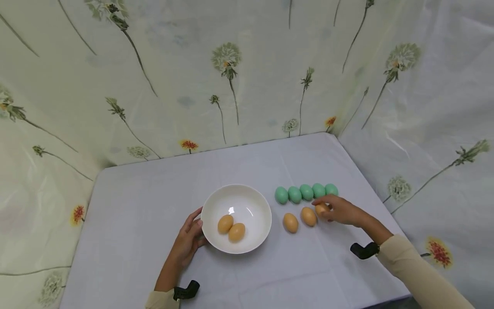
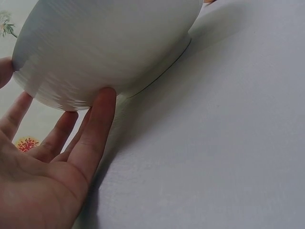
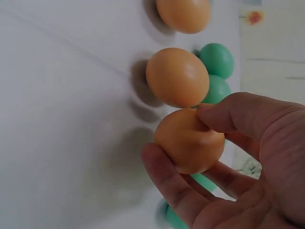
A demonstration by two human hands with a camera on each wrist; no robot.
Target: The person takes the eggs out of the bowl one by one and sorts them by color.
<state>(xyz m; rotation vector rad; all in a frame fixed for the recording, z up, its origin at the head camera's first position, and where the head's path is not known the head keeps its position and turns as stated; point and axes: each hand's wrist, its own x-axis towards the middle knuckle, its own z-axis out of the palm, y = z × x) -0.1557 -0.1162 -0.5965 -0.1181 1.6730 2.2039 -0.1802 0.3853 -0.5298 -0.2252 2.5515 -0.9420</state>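
A white bowl (image 1: 257, 231) stands on the cloth with two brown eggs (image 1: 225, 224) in it. My left hand (image 1: 187, 240) touches the bowl's outer left wall, its fingers spread and fairly straight, as the left wrist view shows of the wall (image 2: 109, 43). To the right of the bowl, my right hand (image 1: 343, 211) pinches a brown egg (image 3: 188, 143) between thumb and fingertips. Two more brown eggs, one nearer the bowl (image 1: 290, 223) and one beside the pinched egg (image 1: 308, 216), lie in line with it.
Behind the brown eggs runs a row of several green eggs (image 1: 295, 195); my right hand is close in front of its right end. A white cloth covers the table (image 1: 154, 189). Curtains with a dandelion print (image 1: 262, 86) hang at the back and sides.
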